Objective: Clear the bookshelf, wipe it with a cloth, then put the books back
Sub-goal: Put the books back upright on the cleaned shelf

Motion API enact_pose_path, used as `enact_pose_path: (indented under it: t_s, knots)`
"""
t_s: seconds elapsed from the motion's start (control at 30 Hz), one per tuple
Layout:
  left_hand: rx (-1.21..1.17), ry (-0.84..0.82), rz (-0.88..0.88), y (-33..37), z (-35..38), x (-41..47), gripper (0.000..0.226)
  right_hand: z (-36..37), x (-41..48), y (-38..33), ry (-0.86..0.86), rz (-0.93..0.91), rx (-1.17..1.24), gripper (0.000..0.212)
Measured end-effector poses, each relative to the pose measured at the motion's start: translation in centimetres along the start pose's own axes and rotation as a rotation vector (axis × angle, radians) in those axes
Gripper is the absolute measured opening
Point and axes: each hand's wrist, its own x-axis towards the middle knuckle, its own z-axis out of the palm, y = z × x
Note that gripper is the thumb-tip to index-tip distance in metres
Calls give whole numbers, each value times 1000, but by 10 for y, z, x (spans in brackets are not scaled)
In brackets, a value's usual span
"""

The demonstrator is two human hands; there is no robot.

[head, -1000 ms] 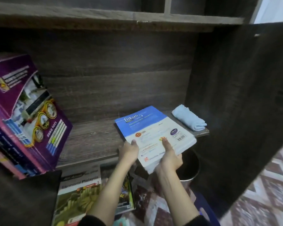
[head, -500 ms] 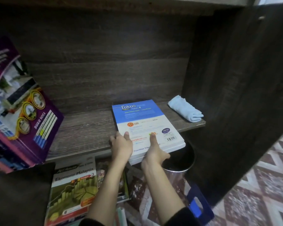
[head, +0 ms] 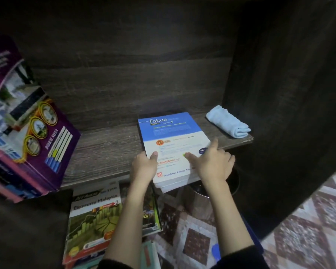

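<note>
A stack of books topped by a blue and white "fokus" book (head: 171, 136) lies flat on the dark wooden shelf (head: 105, 148), its near end jutting over the front edge. My left hand (head: 145, 166) grips the stack's near left corner, thumb on the cover. My right hand (head: 211, 162) holds the near right edge, with the thumb on the cover and the index finger stretched along the side. A folded light blue cloth (head: 228, 125) lies at the shelf's right end, apart from the stack.
Purple books (head: 37, 133) lean at the shelf's left end. More books (head: 93, 220) lie on the floor below the shelf. A metal bin (head: 232, 184) stands under the right end. The dark cabinet side (head: 279, 113) closes off the right. Patterned carpet (head: 308, 220) covers the floor.
The stack has come down onto the shelf and slid further in. My right hand has shifted from the near end to the right edge.
</note>
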Motion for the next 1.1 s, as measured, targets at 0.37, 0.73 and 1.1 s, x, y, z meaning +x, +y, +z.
enact_pose_path:
  t_s: [0.37, 0.73, 1.1]
  knots:
    - [-227, -25, -78, -20, -24, 26, 20, -18, 18, -1, -627, 256, 998, 31]
    - [-331, -76, -99, -12, -27, 7, 23, -30, 7, -11, -668, 118, 1138, 38]
    - [-392, -132, -51, 35, -114, -13, 34, -79, -37, -75, -393, -348, 1203, 44]
